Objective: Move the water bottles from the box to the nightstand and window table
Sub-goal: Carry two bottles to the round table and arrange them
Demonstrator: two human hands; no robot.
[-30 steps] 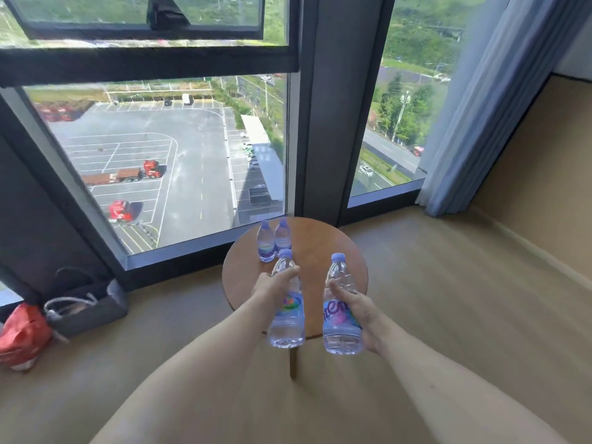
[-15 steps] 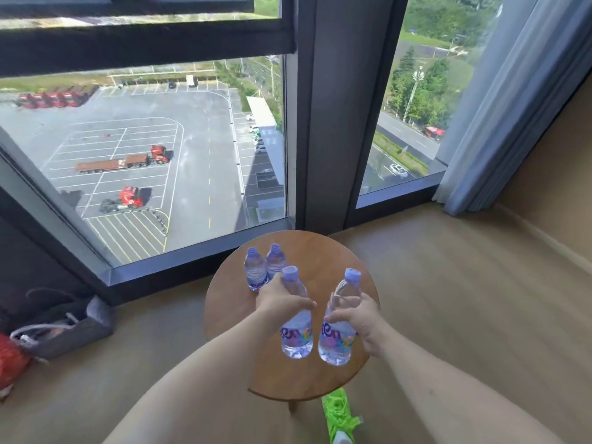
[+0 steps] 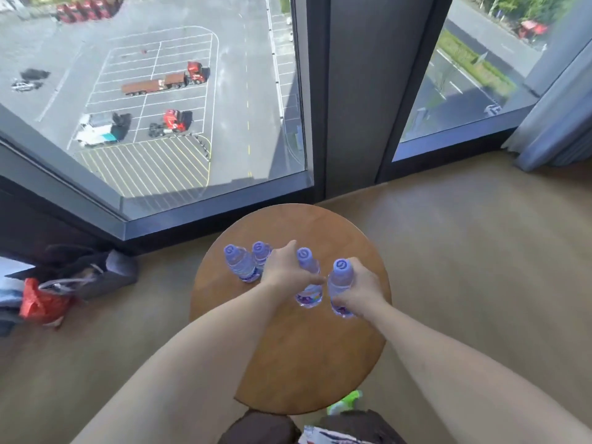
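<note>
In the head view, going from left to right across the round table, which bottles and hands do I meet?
Free bottle → second free bottle → left hand → bottle it grips → bottle in the right hand → right hand.

The round window table point(image 3: 304, 357) is warm brown wood with faint grain, and the four water bottles point(image 3: 238, 267) at its 11 o'clock are clear with pale violet caps and purple-blue labels. The floor point(image 3: 480, 267) is tan; at 9 o'clock lie a red-orange bag point(image 3: 40, 304) and a grey bag point(image 3: 109, 275), at 2 o'clock a blue-grey curtain point(image 3: 557, 129)
</note>
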